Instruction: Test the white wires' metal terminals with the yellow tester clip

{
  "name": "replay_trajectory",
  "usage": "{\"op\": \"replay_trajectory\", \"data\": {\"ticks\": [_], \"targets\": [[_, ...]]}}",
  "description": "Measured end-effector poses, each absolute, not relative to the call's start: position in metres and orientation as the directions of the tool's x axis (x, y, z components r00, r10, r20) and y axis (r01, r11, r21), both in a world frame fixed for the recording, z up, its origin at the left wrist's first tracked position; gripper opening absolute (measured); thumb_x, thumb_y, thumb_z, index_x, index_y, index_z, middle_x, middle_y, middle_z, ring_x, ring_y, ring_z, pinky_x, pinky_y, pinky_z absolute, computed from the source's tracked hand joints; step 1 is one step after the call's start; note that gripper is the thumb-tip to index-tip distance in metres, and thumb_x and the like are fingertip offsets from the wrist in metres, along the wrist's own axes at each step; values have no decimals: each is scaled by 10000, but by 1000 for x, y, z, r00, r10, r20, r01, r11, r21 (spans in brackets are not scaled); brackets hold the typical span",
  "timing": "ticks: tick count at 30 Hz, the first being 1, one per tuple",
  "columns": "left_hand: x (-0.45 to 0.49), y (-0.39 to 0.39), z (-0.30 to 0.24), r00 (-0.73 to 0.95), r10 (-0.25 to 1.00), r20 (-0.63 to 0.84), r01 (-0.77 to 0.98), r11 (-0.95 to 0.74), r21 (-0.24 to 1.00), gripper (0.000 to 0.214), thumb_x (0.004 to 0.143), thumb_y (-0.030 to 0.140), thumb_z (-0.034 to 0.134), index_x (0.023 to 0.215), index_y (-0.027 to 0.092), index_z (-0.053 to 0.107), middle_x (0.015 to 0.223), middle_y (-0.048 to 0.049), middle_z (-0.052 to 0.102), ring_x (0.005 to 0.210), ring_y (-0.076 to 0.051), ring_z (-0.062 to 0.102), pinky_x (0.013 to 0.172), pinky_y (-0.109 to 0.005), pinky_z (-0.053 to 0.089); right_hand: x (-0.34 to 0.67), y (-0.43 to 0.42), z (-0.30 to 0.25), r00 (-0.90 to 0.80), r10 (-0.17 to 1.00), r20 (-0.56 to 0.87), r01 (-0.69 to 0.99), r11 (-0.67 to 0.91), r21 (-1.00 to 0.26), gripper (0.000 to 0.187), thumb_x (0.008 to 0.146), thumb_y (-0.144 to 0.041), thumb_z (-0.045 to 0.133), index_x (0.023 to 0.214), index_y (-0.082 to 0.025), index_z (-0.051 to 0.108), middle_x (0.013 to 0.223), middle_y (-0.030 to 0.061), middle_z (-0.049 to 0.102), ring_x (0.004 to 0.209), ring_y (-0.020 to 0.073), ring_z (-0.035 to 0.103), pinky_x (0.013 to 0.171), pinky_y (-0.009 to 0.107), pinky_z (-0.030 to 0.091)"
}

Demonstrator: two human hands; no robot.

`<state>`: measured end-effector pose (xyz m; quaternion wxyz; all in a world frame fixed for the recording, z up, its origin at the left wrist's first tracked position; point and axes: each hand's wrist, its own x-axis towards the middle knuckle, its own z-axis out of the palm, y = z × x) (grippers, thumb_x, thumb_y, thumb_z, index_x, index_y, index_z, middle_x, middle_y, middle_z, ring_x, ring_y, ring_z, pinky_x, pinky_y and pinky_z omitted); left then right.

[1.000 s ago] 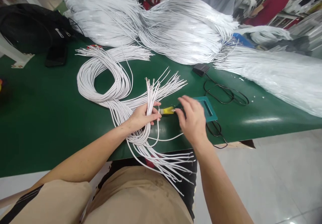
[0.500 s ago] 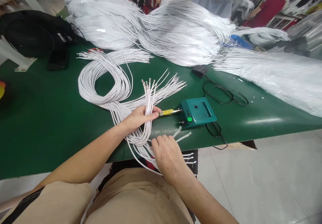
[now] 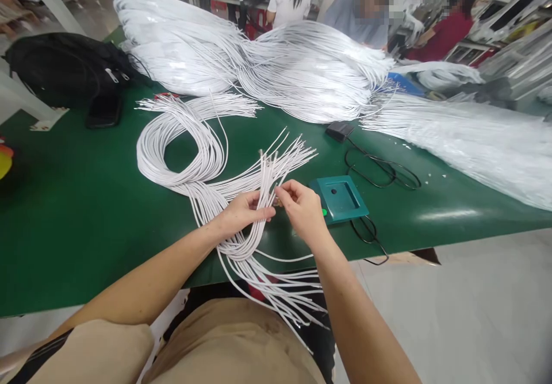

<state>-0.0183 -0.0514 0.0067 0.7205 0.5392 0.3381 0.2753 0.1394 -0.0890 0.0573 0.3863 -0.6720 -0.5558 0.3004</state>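
Observation:
My left hand [image 3: 245,214] is closed around a bunch of thin white cables [image 3: 263,191]; their bare-looking ends stick up above my fingers, and the cables bend back below. Close against that bunch, my right hand [image 3: 299,206] pinches with thumb and forefinger; what lies between the fingertips is too small and covered to make out. A bit of yellow shows beside them. Just right of my right hand stands a small teal device [image 3: 345,197] with a green button, partly covered by the hand. More loose cable ends [image 3: 297,292] hang over the table's front edge above my lap.
A coiled bundle of white cables [image 3: 172,154] lies left of centre. Large cable heaps [image 3: 310,68] fill the back, and another pile [image 3: 466,137] lies right. A black adapter [image 3: 339,131] with cord, a phone [image 3: 103,111] and a black bag [image 3: 64,65] are on the green table. People work behind.
My right hand has risen from the cables at the table's front edge to beside my left hand's bunch. The yellow piece at the device is now mostly hidden. The view has shifted slightly.

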Motion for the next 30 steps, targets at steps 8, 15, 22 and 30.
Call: {"op": "replay_trajectory", "data": {"ticks": [8,15,22,30], "targets": [[-19,-46,9,537,806,-249,-253,436,864,272,730,266,759,905,129,602,942,-35,670,794,-103,626,777,-253,490,130,-109,41,25,960,-279,86,-280,-956,279,806,-429,591,665,-199,523,532,-59,531,390,73,365,423,235,279],[-20,-48,9,534,817,-219,-221,385,896,298,707,209,763,851,148,510,827,21,635,718,-74,614,740,-231,486,130,-113,35,241,952,-189,214,-242,-946,276,783,-459,635,772,-184,633,658,-7,629,459,86,431,471,244,341],[-17,-53,14,540,822,-178,-86,264,961,290,746,255,722,874,161,479,799,13,616,606,-74,609,564,-196,463,132,-95,43,233,967,-102,306,-173,-936,290,665,-451,752,735,-186,656,591,-19,586,562,122,503,553,254,406],[-18,-53,17,569,802,-184,-117,300,947,257,761,206,691,867,164,459,900,-14,609,769,-141,691,559,-184,447,140,-85,40,383,905,-185,-195,-117,-974,351,699,-505,725,730,-158,677,588,-38,514,487,66,413,502,230,403]]}}
